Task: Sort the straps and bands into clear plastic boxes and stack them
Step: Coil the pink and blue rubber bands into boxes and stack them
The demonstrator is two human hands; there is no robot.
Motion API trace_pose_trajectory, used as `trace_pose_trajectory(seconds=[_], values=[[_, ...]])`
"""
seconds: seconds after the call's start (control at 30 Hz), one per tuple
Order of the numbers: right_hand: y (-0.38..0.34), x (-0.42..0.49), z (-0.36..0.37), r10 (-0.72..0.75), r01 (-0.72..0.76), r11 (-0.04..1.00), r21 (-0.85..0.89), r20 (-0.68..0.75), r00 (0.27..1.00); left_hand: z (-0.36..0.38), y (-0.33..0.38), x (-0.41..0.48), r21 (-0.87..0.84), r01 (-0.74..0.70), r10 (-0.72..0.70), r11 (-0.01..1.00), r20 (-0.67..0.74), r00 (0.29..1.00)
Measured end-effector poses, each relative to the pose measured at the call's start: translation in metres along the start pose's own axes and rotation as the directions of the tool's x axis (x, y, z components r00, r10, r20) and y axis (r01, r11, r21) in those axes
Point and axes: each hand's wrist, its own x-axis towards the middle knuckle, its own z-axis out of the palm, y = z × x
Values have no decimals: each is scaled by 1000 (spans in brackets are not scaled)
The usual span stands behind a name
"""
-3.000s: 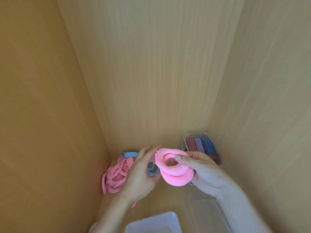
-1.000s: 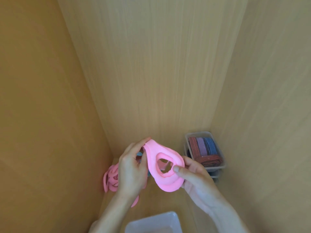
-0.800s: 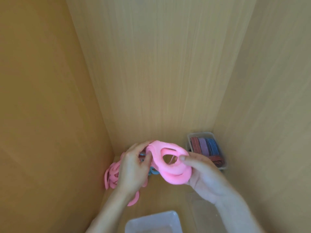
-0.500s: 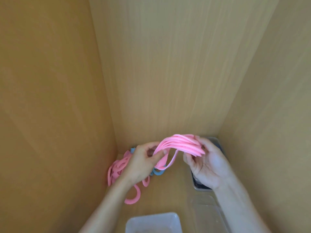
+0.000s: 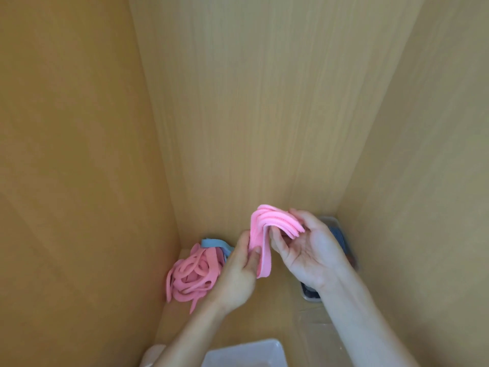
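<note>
A tall wooden compartment (image 5: pixel 264 128) closes in the scene on the left, far and right sides, and everything sits on its floor.

At the near edge lies a clear plastic box (image 5: pixel 246 352) that looks empty. A second box (image 5: pixel 334 224) stands in the far right corner, mostly hidden behind the right hand (image 5: pixel 312 252); a strip of blue strap (image 5: pixel 340 235) shows inside it.

In the far left corner lies a loose pile of pink bands (image 5: pixel 190 274), tangled loop through loop, with a blue band (image 5: pixel 213 242) on its far edge.

Above the middle of the floor, between the two hands, hangs the bundle of pink bands (image 5: pixel 260 250), gathered flat and bent over like a folded ribbon. The right hand takes its far end, thumb on top and fingers curled beneath, where the layers fan apart. The left hand (image 5: pixel 235 279) pinches the lower part between thumb and fingers, and the loop end droops just below that pinch.

The bands look light, soft and floppy, probably rubbery and springy, so nothing here is fragile. The risk I judge is the layers sliding apart or the fold springing open. The best hold is across the whole stack near each end, squeezing all layers together. The fold can then go into a box as one piece.
</note>
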Motion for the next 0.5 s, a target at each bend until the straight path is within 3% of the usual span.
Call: trace_pose_trajectory(seconds=[0.13, 0.27, 0.4, 0.5], values=[[0, 0, 0, -13, 13, 998, 54, 5, 1000, 7, 3, -4, -102, 34, -29, 994, 48, 998], [-1, 0, 1, -33, 33, 998, 53, 2, 999, 9, 8, -3, -24, -25, 27, 999, 85, 996], [1, -1, 1, -43, 42, 997, 65, 4, 999, 12, 6, 2, 169, -45, 39, 985, 38, 998], [1, -4, -2, -48, 48, 999, 18, 8, 999, 3, 4, 5, 223, -24, 21, 975, 17, 1000]])
